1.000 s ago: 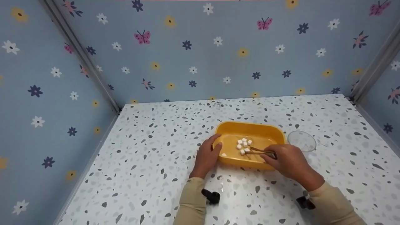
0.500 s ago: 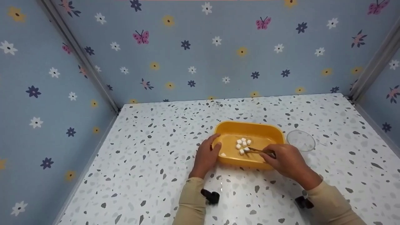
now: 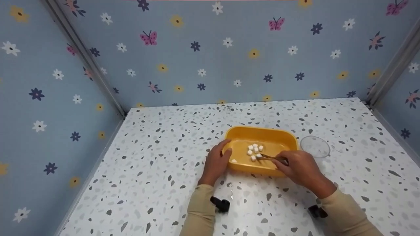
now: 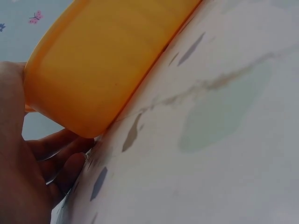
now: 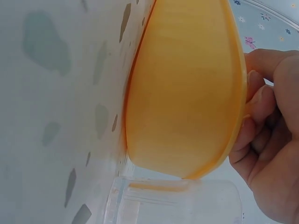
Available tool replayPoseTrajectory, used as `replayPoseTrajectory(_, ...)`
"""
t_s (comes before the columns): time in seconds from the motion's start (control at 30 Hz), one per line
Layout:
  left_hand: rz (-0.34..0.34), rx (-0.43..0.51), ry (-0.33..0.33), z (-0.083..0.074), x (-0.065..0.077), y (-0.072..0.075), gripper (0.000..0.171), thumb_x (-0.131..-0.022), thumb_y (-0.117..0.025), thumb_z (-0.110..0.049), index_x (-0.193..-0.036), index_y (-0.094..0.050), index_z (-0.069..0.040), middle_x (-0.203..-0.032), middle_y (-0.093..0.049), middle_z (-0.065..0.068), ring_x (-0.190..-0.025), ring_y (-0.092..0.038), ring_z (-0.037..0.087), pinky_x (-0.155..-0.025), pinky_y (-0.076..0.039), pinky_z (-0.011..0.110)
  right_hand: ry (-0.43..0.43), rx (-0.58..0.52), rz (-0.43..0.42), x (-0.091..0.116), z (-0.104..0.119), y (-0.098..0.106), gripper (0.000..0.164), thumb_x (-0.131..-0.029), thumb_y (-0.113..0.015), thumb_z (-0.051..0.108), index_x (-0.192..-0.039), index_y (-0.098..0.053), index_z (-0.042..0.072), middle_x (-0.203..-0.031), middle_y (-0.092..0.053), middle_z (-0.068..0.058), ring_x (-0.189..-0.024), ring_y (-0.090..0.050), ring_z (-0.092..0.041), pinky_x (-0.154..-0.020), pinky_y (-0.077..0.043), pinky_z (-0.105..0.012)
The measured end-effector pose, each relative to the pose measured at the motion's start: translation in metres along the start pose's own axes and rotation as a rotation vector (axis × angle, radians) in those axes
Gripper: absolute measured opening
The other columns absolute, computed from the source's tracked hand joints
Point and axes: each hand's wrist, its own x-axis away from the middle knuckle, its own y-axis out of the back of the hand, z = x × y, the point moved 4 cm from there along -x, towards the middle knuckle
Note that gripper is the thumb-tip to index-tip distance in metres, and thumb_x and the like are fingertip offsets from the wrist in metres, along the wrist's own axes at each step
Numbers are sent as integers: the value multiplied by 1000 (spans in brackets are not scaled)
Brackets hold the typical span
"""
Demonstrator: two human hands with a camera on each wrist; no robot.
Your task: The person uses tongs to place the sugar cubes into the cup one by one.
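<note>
A yellow plastic basin (image 3: 274, 144) sits on the speckled tabletop with several small white cubes (image 3: 256, 149) inside. My left hand (image 3: 216, 162) grips its left end, thumb over the rim and the other fingers along the outer wall, as the left wrist view shows (image 4: 28, 154). My right hand (image 3: 302, 167) holds slim brown tweezers (image 3: 270, 157), reaching over the basin's right front rim. The tweezers' tips are together at one white cube (image 3: 259, 155) near the front of the cluster. In the right wrist view the basin wall (image 5: 187, 93) hides the tweezers and cubes.
A clear round container (image 3: 315, 146) stands just right of the basin. One white piece (image 3: 234, 161) lies apart in the basin's left front corner. Flower-patterned walls (image 3: 210, 49) enclose the table (image 3: 164, 147) at the back and sides.
The tweezers' two arms, spread apart around a cube a second ago, have come together at it. The left hand and the basin have stayed in place.
</note>
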Motion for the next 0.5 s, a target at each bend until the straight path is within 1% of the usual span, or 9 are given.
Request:
replayPoseTrajectory(0.23,16,-2,-29,-3,2,-4,44,-100,-52,-39,-143,-56,-31,-121,-62,0,-102,-56,17,-94,-45,42,-13,-2,-15,6,-1,2,11,-84,-82,19,-84,-73,13,-65,-54,13,-53,-42,-5,-48,-38,-23)
replayPoseTrajectory(0.37,-1,3,-22,-3,3,-1,43,-99,-54,-38,-142,-57,-32,-125,-62,1,-108,-57,19,-97,-44,44,3,-13,-8,4,0,1,10,-85,-81,18,-83,-72,13,-65,-55,12,-53,-42,-4,-47,-38,-23)
replayPoseTrajectory(0.5,-4,3,-5,1,4,1,44,-100,-53,-38,-143,-56,-32,-129,-62,2,-113,-56,20,-101,-43,44,10,-36,-4,2,0,-2,10,-86,-80,18,-82,-72,14,-65,-55,13,-53,-43,-4,-46,-39,-22)
